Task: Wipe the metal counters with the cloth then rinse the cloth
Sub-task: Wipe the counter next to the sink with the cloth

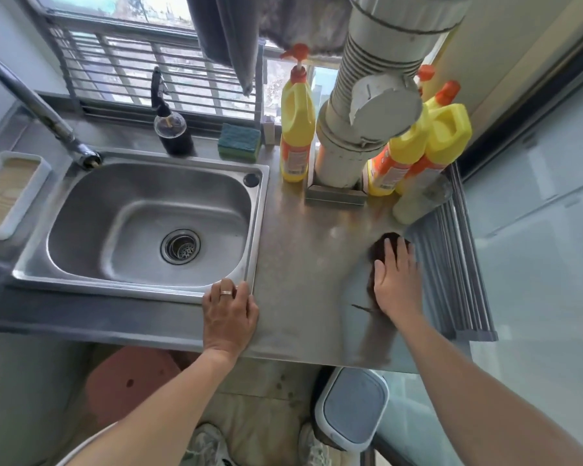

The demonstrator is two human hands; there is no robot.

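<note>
A dark brown cloth (377, 247) lies flat on the metal counter (312, 264) to the right of the sink (142, 223). My right hand (398, 280) presses on it with straight fingers and covers most of it. A thin dark strand of the cloth sticks out near my wrist. My left hand (229, 314) rests on the counter's front edge at the sink's near right corner, its fingers curved over the sink rim and holding nothing. The sink basin is dry-looking, with a drain strainer in its middle. The tap (44, 112) reaches in from the upper left.
Three yellow cleaner bottles (297, 129) and a wide white pipe (357, 105) stand at the counter's back. A roll-up rack (451, 264) lies right of the cloth, a sponge (239, 142) and soap dispenser (172, 129) behind the sink. A lidded bin (350, 408) sits on the floor.
</note>
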